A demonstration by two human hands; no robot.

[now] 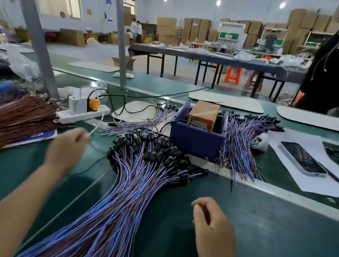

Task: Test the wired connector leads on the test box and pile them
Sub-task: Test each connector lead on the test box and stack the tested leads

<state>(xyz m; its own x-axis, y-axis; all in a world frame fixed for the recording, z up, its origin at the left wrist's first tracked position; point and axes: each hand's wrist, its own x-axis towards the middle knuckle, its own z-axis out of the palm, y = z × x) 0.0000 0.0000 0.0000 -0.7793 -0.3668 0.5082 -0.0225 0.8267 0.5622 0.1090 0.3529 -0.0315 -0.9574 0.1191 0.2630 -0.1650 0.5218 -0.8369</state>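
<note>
Green bench (279, 241) carrying, centre, a large fanned bundle of blue-and-brown connector leads (124, 198), their black connectors (152, 147) heaped towards the test box (203, 113). The box sits inside a blue bin (195, 138), with a second pile of leads (240, 147) lying just beside the bin on its right. Brown wire bundle (6, 118) at left; white power strip (83, 114) behind it; phone (303, 159) on paper at right. Left hand (67, 149) pinches a thin white cable (97, 127). Right hand (213, 228) hovers, fingers loosely curled, holding nothing.
</note>
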